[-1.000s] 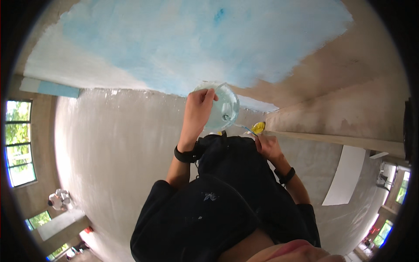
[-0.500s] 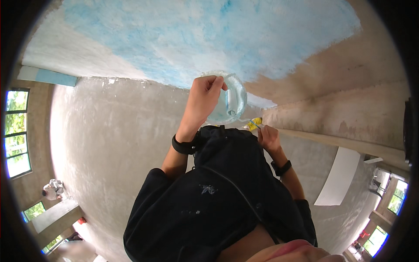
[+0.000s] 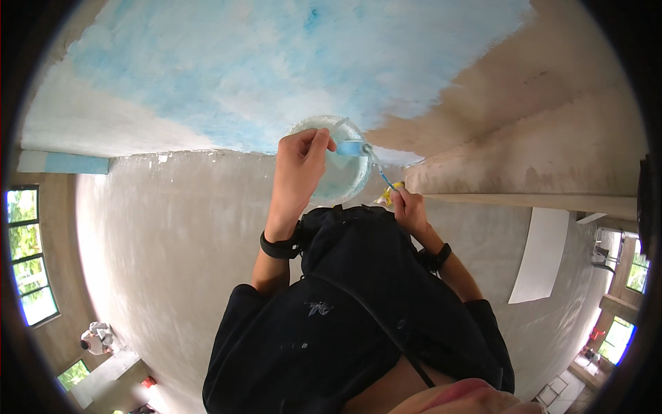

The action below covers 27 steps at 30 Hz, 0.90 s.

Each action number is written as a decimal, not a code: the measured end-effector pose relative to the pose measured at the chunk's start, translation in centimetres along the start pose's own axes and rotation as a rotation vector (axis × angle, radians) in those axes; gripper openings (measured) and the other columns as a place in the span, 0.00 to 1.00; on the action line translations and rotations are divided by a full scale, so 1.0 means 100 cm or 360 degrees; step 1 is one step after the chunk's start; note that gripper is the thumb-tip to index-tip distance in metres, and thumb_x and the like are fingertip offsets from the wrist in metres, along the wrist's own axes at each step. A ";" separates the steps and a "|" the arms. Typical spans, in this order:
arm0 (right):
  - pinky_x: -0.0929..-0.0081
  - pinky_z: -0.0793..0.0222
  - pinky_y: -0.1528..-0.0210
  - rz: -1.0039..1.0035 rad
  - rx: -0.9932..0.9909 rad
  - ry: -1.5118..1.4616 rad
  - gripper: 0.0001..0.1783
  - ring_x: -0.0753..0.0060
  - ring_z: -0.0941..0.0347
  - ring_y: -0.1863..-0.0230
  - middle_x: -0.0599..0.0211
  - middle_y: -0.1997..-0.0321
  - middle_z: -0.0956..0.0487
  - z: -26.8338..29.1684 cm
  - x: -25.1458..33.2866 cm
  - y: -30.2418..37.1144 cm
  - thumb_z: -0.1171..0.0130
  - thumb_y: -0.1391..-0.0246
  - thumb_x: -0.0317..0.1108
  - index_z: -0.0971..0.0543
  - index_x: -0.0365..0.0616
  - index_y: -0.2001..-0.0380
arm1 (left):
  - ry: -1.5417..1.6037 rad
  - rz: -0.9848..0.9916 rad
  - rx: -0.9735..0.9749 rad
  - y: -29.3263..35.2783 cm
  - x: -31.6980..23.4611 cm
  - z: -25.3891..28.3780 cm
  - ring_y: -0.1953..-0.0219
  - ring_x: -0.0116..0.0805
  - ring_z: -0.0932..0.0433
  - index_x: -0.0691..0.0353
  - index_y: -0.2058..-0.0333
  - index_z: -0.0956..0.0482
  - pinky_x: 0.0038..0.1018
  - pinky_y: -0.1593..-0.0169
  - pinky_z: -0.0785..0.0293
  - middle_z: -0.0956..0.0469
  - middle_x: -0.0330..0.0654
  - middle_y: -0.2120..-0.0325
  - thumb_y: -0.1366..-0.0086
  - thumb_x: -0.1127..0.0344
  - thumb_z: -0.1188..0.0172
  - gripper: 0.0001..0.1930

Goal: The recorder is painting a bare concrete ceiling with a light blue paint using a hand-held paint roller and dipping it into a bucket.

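Just above the frame's centre, the left hand (image 3: 300, 165) curls its fingers over the rim of a clear paint bucket (image 3: 331, 165), holding it up near the blue-painted wall (image 3: 276, 62). Right of it, the right hand (image 3: 408, 209) is closed around the yellow handle of a small roller (image 3: 353, 148), whose blue sleeve seems, through the fisheye blur, to dip into the bucket for paint.

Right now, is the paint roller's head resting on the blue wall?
No, the roller sits over the round container held by the left hand.
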State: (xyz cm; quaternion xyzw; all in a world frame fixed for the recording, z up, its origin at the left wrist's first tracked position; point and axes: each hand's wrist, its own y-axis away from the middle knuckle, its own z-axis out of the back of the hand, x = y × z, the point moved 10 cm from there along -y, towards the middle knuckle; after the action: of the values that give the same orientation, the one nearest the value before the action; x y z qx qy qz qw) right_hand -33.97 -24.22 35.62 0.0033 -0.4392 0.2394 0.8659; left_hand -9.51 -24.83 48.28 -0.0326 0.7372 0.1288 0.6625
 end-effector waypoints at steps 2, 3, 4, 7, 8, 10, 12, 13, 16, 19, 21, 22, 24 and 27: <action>0.62 0.34 0.76 -0.0017 0.0000 -0.0032 0.10 0.49 0.28 0.78 0.52 0.81 0.28 0.004 0.005 0.001 0.52 0.42 0.30 0.29 0.38 0.77 | -0.0003 -0.0011 0.0016 0.001 -0.003 -0.003 0.86 0.13 0.53 0.70 0.76 0.28 0.20 0.82 0.58 0.47 0.24 0.89 0.31 0.66 0.51 0.15; 0.63 0.34 0.76 -0.0033 0.0008 -0.0067 0.10 0.49 0.28 0.78 0.53 0.81 0.28 0.004 0.005 0.000 0.52 0.42 0.29 0.29 0.38 0.78 | -0.0006 -0.0017 0.0024 0.001 -0.004 -0.004 0.86 0.13 0.53 0.70 0.76 0.28 0.20 0.82 0.58 0.47 0.24 0.90 0.31 0.66 0.51 0.15; 0.63 0.34 0.76 -0.0038 0.0007 -0.0075 0.10 0.49 0.28 0.78 0.53 0.81 0.28 0.003 0.004 0.001 0.52 0.42 0.29 0.29 0.38 0.78 | -0.0014 -0.0012 0.0025 0.001 -0.003 -0.006 0.86 0.13 0.53 0.70 0.76 0.28 0.20 0.82 0.58 0.47 0.24 0.90 0.31 0.66 0.51 0.15; 0.68 0.37 0.81 0.0052 -0.0090 -0.0135 0.11 0.56 0.29 0.84 0.53 0.84 0.28 0.007 0.009 0.000 0.52 0.44 0.27 0.29 0.37 0.80 | 0.0045 -0.0015 0.0045 0.000 -0.001 -0.012 0.86 0.13 0.53 0.69 0.76 0.28 0.20 0.82 0.58 0.47 0.25 0.90 0.31 0.65 0.51 0.16; 0.69 0.38 0.81 0.0025 -0.0120 -0.0122 0.11 0.57 0.29 0.84 0.54 0.84 0.29 0.010 0.009 0.001 0.52 0.44 0.27 0.29 0.37 0.80 | 0.0047 -0.0002 0.0042 0.001 -0.001 -0.013 0.86 0.13 0.53 0.69 0.76 0.28 0.20 0.82 0.58 0.47 0.25 0.90 0.31 0.65 0.50 0.16; 0.70 0.38 0.81 -0.0009 -0.0144 -0.0119 0.11 0.59 0.30 0.85 0.54 0.84 0.29 0.012 0.008 0.001 0.52 0.44 0.26 0.29 0.36 0.80 | 0.0043 0.0019 0.0034 0.002 -0.001 -0.014 0.86 0.13 0.53 0.69 0.76 0.28 0.20 0.82 0.58 0.47 0.25 0.90 0.31 0.65 0.50 0.16; 0.71 0.39 0.81 -0.0026 -0.0128 -0.0128 0.11 0.62 0.31 0.85 0.56 0.85 0.30 0.009 0.005 -0.001 0.52 0.44 0.26 0.30 0.36 0.80 | 0.0025 -0.0035 0.0071 0.002 -0.004 -0.017 0.86 0.13 0.52 0.69 0.76 0.28 0.20 0.82 0.58 0.46 0.25 0.90 0.31 0.65 0.51 0.16; 0.71 0.39 0.81 -0.0028 -0.0125 -0.0136 0.11 0.62 0.31 0.85 0.56 0.85 0.30 0.010 0.005 -0.001 0.52 0.44 0.26 0.30 0.36 0.80 | 0.0019 -0.0030 0.0066 0.001 -0.005 -0.017 0.86 0.13 0.52 0.69 0.76 0.28 0.20 0.82 0.58 0.46 0.25 0.90 0.31 0.65 0.51 0.16; 0.67 0.35 0.78 -0.0064 -0.0133 -0.0150 0.10 0.54 0.29 0.82 0.54 0.83 0.28 0.013 0.003 0.000 0.51 0.44 0.27 0.30 0.38 0.80 | 0.0097 0.0027 0.0081 -0.001 -0.006 -0.019 0.86 0.13 0.52 0.69 0.76 0.28 0.20 0.82 0.57 0.46 0.25 0.90 0.31 0.65 0.51 0.16; 0.67 0.35 0.78 -0.0043 -0.0077 -0.0162 0.10 0.54 0.29 0.82 0.54 0.83 0.28 0.011 0.005 -0.001 0.51 0.44 0.27 0.30 0.38 0.80 | 0.0046 0.0020 0.0085 -0.001 -0.006 -0.021 0.86 0.13 0.52 0.69 0.76 0.28 0.20 0.82 0.57 0.46 0.25 0.90 0.31 0.65 0.51 0.15; 0.66 0.35 0.78 -0.0124 -0.0079 -0.0117 0.10 0.53 0.28 0.81 0.54 0.83 0.28 0.014 0.006 -0.001 0.51 0.44 0.27 0.30 0.38 0.80 | 0.0078 0.0015 0.0063 -0.002 -0.004 -0.018 0.87 0.14 0.52 0.69 0.76 0.28 0.20 0.82 0.57 0.46 0.25 0.90 0.31 0.65 0.51 0.15; 0.66 0.35 0.78 -0.0127 -0.0083 -0.0117 0.10 0.53 0.28 0.81 0.54 0.83 0.28 0.013 0.004 -0.001 0.51 0.44 0.27 0.30 0.38 0.80 | 0.0076 0.0016 0.0068 -0.001 -0.004 -0.019 0.87 0.14 0.52 0.69 0.76 0.28 0.20 0.82 0.57 0.46 0.25 0.90 0.31 0.65 0.51 0.15; 0.67 0.35 0.78 -0.0062 -0.0061 -0.0166 0.10 0.54 0.28 0.81 0.54 0.83 0.28 0.010 0.002 -0.002 0.51 0.44 0.27 0.29 0.38 0.80 | 0.0075 0.0020 0.0078 -0.001 -0.003 -0.021 0.87 0.14 0.52 0.69 0.76 0.28 0.20 0.82 0.57 0.46 0.25 0.90 0.31 0.65 0.51 0.15; 0.66 0.35 0.78 -0.0127 -0.0012 -0.0153 0.11 0.53 0.28 0.81 0.54 0.83 0.28 0.009 -0.001 0.003 0.50 0.44 0.28 0.29 0.38 0.79 | 0.0072 0.0050 0.0034 -0.002 0.003 -0.014 0.87 0.14 0.52 0.70 0.76 0.28 0.20 0.82 0.57 0.47 0.25 0.90 0.31 0.66 0.51 0.15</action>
State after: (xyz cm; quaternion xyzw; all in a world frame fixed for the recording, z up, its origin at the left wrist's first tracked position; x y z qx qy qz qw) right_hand -34.80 -24.17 36.03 0.0289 -0.4807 0.2025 0.8527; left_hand -10.81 -25.33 48.10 -0.0168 0.7537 0.1307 0.6439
